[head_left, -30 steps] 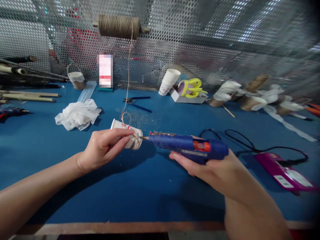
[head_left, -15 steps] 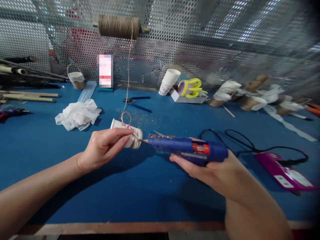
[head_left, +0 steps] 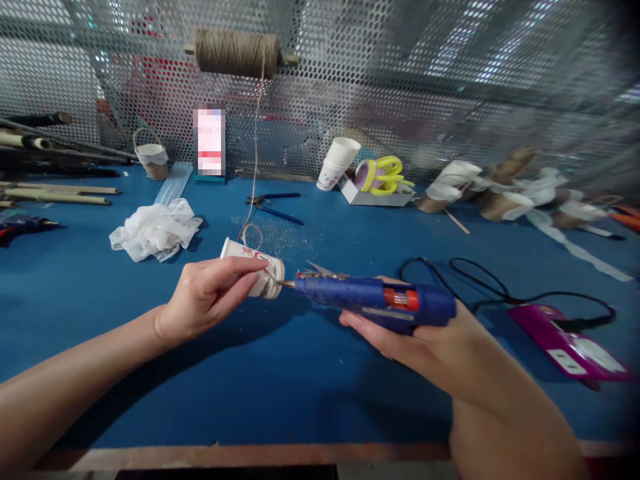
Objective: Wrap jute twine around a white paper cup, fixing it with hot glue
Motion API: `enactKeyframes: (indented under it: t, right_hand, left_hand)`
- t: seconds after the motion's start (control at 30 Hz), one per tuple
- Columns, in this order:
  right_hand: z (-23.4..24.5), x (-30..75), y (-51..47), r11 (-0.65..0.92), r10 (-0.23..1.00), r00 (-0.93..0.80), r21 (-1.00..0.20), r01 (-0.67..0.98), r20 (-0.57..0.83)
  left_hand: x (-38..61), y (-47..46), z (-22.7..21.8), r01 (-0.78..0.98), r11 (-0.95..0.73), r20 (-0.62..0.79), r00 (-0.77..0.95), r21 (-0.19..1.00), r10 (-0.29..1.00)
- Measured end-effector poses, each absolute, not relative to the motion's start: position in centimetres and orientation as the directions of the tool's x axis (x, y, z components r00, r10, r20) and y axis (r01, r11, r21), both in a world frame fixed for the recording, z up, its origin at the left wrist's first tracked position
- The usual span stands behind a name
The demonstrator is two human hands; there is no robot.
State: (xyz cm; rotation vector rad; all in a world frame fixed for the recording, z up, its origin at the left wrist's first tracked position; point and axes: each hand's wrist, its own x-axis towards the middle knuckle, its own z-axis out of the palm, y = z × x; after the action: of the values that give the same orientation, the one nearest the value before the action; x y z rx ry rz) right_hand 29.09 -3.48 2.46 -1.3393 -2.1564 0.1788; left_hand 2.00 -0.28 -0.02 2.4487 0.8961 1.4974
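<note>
A white printed paper cup (head_left: 238,248) lies tilted on its side in front of me. My left hand (head_left: 205,291) is closed at the cup, thumb and forefinger pinched on a thin piece of twine (head_left: 271,273) near its base; the other fingers are hidden. In my right hand (head_left: 415,347) is a blue glue gun (head_left: 345,293), gripped from below. Its metal nozzle meets the cup's base end, close beside the pinched twine. Strands of dried glue cling to the gun's top. From a spool of twine (head_left: 235,53) a strand runs down to the cup.
Blue-handled pliers (head_left: 280,208) and crumpled white lace (head_left: 157,229) lie beyond the cup. Stacked paper cups (head_left: 339,163), yellow-handled scissors (head_left: 385,177) and small twine-wrapped baskets (head_left: 156,163) line the back. At right sits a purple power strip (head_left: 565,343) with a black cord.
Almost nothing differs. The cup and the glue gun's tip have shifted very slightly, with the nozzle still at the cup's base.
</note>
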Motion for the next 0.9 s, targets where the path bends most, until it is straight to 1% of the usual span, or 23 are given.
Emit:
enactKeyframes:
  t: [0.23, 0.37, 0.43, 0.5, 0.57, 0.63, 0.67, 0.73, 0.8, 0.9]
  right_hand:
    - [0.8, 29.9, -3.4, 0.464, 0.856, -0.271, -0.422, 0.779, 0.441]
    - [0.3, 29.9, -3.5, 0.417, 0.871, -0.215, -0.432, 0.8, 0.442]
    - [0.7, 30.0, -3.4, 0.409, 0.863, -0.196, -0.415, 0.813, 0.466]
    - [1.6, 30.1, -3.1, 0.445, 0.851, -0.264, -0.355, 0.822, 0.454]
    - [2.8, 30.0, -2.8, 0.5, 0.841, -0.383, -0.28, 0.819, 0.383]
    - [3.8, 29.7, -2.5, 0.523, 0.836, -0.434, -0.246, 0.816, 0.337]
    - [4.2, 29.5, -2.5, 0.515, 0.841, -0.423, -0.258, 0.817, 0.336]
    - [4.5, 29.1, -2.5, 0.477, 0.863, -0.365, -0.323, 0.817, 0.35]
    - [4.5, 29.0, -2.9, 0.444, 0.884, -0.325, -0.388, 0.808, 0.335]
    - [3.9, 29.7, -3.5, 0.44, 0.895, -0.348, -0.416, 0.796, 0.28]
  left_hand:
    - [2.0, -0.3, 0.0, 0.4, -0.837, 0.786, 0.344, 0.372, 0.514]
    - [2.0, -0.2, 0.1, 0.396, -0.859, 0.801, 0.368, 0.326, 0.473]
    - [1.9, -0.3, 0.2, 0.399, -0.867, 0.808, 0.377, 0.299, 0.453]
    - [1.9, -0.3, 0.3, 0.406, -0.869, 0.81, 0.385, 0.281, 0.442]
    - [1.8, -0.4, 0.4, 0.416, -0.871, 0.813, 0.391, 0.263, 0.432]
    - [1.8, -0.4, 0.4, 0.42, -0.876, 0.819, 0.399, 0.237, 0.412]
    - [1.8, -0.5, 0.4, 0.422, -0.878, 0.821, 0.403, 0.226, 0.404]
    - [1.8, -0.5, 0.5, 0.425, -0.88, 0.824, 0.406, 0.213, 0.396]
    - [1.8, -0.5, 0.5, 0.431, -0.878, 0.822, 0.409, 0.21, 0.397]
    - [1.8, -0.5, 0.5, 0.438, -0.868, 0.809, 0.408, 0.234, 0.424]
